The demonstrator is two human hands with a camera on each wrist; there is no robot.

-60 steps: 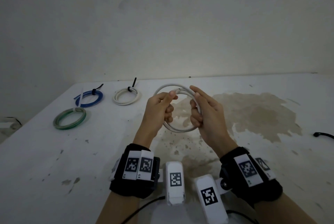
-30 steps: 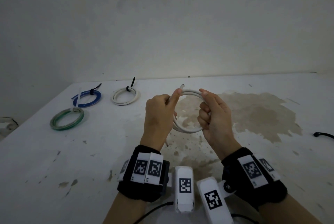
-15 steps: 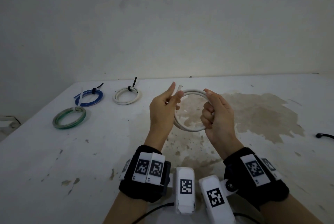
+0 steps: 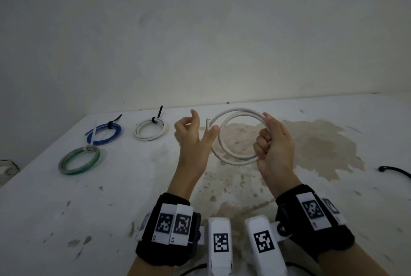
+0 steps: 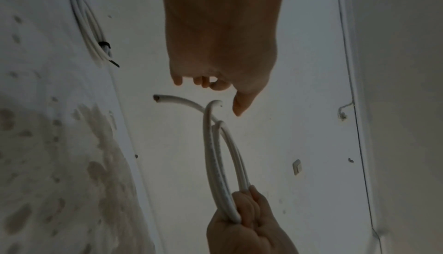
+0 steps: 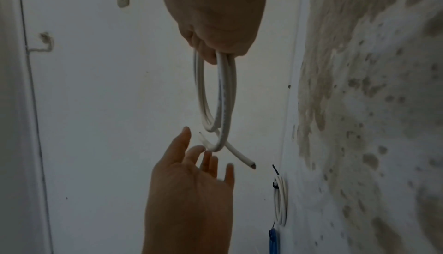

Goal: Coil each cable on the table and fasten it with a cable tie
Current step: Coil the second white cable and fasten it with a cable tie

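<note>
Holding a coiled white cable [image 4: 235,137] upright above the stained white table [image 4: 66,209], my right hand [image 4: 274,148] has its fingers clenched around the right side of the loops. My left hand [image 4: 194,135] is released, fingers loosely spread, with the thumb tip just beside the left edge of the coil; I cannot tell if it touches. One cut end of the cable [image 5: 157,98] sticks out free near the top of the coil, close to the left fingers. No tie shows on this coil. Far to the left on the table lie three finished coils: a white coil [image 4: 149,130] with a black cable tie [image 4: 155,117], a blue coil [image 4: 104,134] also tied in black, and a green coil [image 4: 79,160] nearest me. A black cable tie [image 4: 394,171] lies at the table's right edge.
</note>
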